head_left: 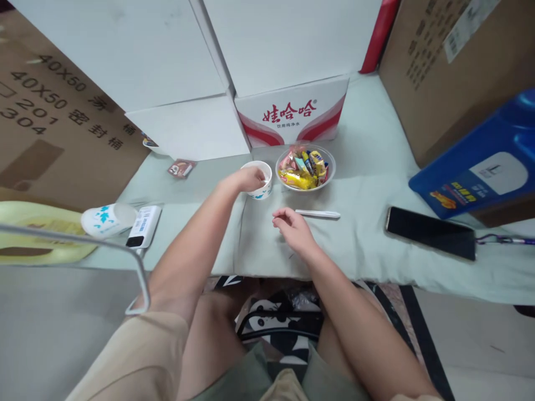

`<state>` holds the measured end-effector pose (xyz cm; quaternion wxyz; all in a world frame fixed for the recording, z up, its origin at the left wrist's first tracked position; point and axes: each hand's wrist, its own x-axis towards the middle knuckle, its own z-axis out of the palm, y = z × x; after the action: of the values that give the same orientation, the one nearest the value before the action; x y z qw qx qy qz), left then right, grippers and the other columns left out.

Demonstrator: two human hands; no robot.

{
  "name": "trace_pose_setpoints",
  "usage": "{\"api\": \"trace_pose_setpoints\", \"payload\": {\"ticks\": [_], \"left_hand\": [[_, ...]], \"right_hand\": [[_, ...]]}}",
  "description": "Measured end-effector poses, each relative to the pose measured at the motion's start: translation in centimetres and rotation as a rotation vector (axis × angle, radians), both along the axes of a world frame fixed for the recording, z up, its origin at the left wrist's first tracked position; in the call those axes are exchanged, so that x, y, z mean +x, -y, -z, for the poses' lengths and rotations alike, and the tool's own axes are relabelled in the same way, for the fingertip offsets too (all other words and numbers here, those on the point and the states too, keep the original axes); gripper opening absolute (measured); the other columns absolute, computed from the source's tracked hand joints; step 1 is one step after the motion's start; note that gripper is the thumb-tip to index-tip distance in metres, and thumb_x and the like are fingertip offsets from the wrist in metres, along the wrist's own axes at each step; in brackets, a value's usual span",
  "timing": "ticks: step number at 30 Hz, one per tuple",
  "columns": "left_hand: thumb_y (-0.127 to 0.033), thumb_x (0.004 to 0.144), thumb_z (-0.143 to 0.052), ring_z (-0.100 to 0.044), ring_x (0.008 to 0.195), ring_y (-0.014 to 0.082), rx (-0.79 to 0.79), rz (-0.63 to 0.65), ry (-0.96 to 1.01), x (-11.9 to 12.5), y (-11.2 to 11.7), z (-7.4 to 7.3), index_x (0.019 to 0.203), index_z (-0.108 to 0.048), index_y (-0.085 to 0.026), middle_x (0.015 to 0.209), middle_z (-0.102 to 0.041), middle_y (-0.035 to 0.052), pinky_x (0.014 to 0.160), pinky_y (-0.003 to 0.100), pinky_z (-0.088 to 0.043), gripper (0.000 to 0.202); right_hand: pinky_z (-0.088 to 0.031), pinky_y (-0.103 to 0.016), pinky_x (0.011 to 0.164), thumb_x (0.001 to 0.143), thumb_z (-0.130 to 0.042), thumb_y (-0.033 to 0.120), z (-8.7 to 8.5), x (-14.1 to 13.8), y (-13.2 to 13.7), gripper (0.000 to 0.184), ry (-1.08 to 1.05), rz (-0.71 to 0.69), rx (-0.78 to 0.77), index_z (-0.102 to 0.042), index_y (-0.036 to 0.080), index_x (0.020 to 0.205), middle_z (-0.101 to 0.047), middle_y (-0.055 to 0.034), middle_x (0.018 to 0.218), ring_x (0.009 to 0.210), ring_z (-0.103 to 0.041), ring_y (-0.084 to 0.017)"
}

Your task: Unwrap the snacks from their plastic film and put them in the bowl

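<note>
My left hand reaches over the rim of a white paper cup with blue leaf prints. Its fingers are curled down inside, and the cup wall and the hand itself hide the fingertips. My right hand is just to the right of the cup, loosely curved, with thumb and fingers a little apart and nothing visible between them. Right beside its fingers lies a slim white pen-like stick. Behind it, a clear plastic bowl holds several wrapped snacks in yellow, pink and blue.
White cartons line the back. A small wrapped packet lies back left; a tipped paper cup, a white power bank and a yellow bottle are at left. A phone and blue jug are at right.
</note>
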<state>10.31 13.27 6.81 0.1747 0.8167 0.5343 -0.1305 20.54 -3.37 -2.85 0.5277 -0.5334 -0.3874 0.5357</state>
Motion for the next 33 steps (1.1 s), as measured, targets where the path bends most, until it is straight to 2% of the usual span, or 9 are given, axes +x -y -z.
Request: {"api": "trace_pose_setpoints", "payload": {"ticks": [2,4,8,12,17,22,26,30,33], "left_hand": [[-0.038,0.090,-0.043,-0.067,0.103,0.0236,-0.074,0.065,-0.004,-0.4,0.3,-0.1,0.115,-0.070,-0.017,0.113,-0.074,0.0084,0.089,0.029,-0.049,0.042],[-0.049,0.091,-0.044,-0.066,0.109,0.0267,-0.030,0.119,-0.049,-0.9,1.2,0.3,0.121,-0.066,-0.016,0.119,-0.072,0.0117,0.094,0.032,-0.048,0.051],[-0.040,0.087,-0.055,-0.058,0.122,0.0344,0.172,0.206,-0.150,-0.7,2.4,2.2,0.117,-0.069,-0.011,0.131,-0.063,0.0214,0.101,0.039,-0.046,0.044],[-0.034,0.083,-0.059,-0.056,0.125,0.0368,0.248,0.148,-0.146,0.1,1.3,3.4,0.113,-0.072,-0.012,0.135,-0.061,0.0212,0.102,0.042,-0.045,0.040],[-0.037,0.078,-0.063,-0.063,0.112,0.0353,0.223,0.009,-0.102,-0.4,-0.2,3.0,0.113,-0.070,-0.017,0.115,-0.071,0.0176,0.093,0.040,-0.045,0.040],[-0.034,0.072,-0.073,-0.051,0.123,0.0384,0.616,-0.007,0.204,-1.0,2.3,2.9,0.095,-0.069,-0.020,0.120,-0.061,0.0164,0.106,0.054,-0.030,0.028],[-0.031,0.081,-0.064,-0.054,0.107,0.0285,0.816,-0.199,0.634,0.4,7.3,3.7,0.089,-0.059,-0.020,0.105,-0.059,0.0112,0.098,0.045,-0.040,0.015],[-0.030,0.090,-0.052,-0.057,0.086,0.0188,0.588,-0.296,1.058,2.1,12.0,6.3,0.089,-0.053,-0.022,0.091,-0.057,0.0047,0.077,0.032,-0.048,0.009],[-0.036,0.088,-0.057,-0.059,0.100,0.0208,0.415,-0.286,1.167,3.1,13.3,8.3,0.106,-0.054,-0.022,0.110,-0.060,0.0085,0.081,0.033,-0.050,0.023]], "right_hand": [[-0.046,-0.030,0.068,0.075,-0.055,0.039,0.1,0.2,0.1,0.019,0.016,-0.003,0.019,-0.061,0.023,0.085,-0.063,0.0017,0.075,0.071,-0.057,-0.016],[-0.046,-0.030,0.069,0.075,-0.054,0.037,0.0,0.3,0.2,0.018,0.032,-0.009,0.030,-0.061,0.024,0.084,-0.063,0.0023,0.073,0.070,-0.057,-0.016],[-0.046,-0.030,0.068,0.075,-0.054,0.035,-0.3,0.5,0.3,0.016,0.043,-0.023,0.040,-0.061,0.024,0.083,-0.062,0.0028,0.070,0.068,-0.057,-0.016],[-0.045,-0.031,0.068,0.076,-0.053,0.035,-0.7,0.8,0.7,0.015,0.087,0.013,0.075,-0.062,0.025,0.084,-0.064,0.0021,0.073,0.068,-0.057,-0.017],[-0.043,-0.031,0.067,0.077,-0.052,0.033,-0.8,1.5,0.9,0.014,0.123,0.070,0.096,-0.061,0.025,0.083,-0.062,0.0031,0.069,0.067,-0.058,-0.017],[-0.044,-0.031,0.066,0.078,-0.051,0.033,-1.2,1.7,0.7,0.014,0.105,0.084,0.127,-0.061,0.025,0.083,-0.063,0.0025,0.070,0.065,-0.057,-0.017],[-0.046,-0.032,0.067,0.080,-0.053,0.034,-1.7,2.5,1.2,0.016,0.139,0.174,0.161,-0.061,0.024,0.087,-0.068,-0.0016,0.082,0.071,-0.061,-0.018],[-0.050,-0.033,0.070,0.082,-0.054,0.033,-1.7,5.0,2.7,0.017,0.304,0.299,0.169,-0.062,0.024,0.093,-0.069,-0.0053,0.091,0.083,-0.065,-0.021],[-0.052,-0.037,0.076,0.083,-0.054,0.028,-1.5,7.2,3.0,0.020,0.565,0.355,0.220,-0.062,0.025,0.100,-0.069,-0.0075,0.099,0.092,-0.064,-0.024]]}}
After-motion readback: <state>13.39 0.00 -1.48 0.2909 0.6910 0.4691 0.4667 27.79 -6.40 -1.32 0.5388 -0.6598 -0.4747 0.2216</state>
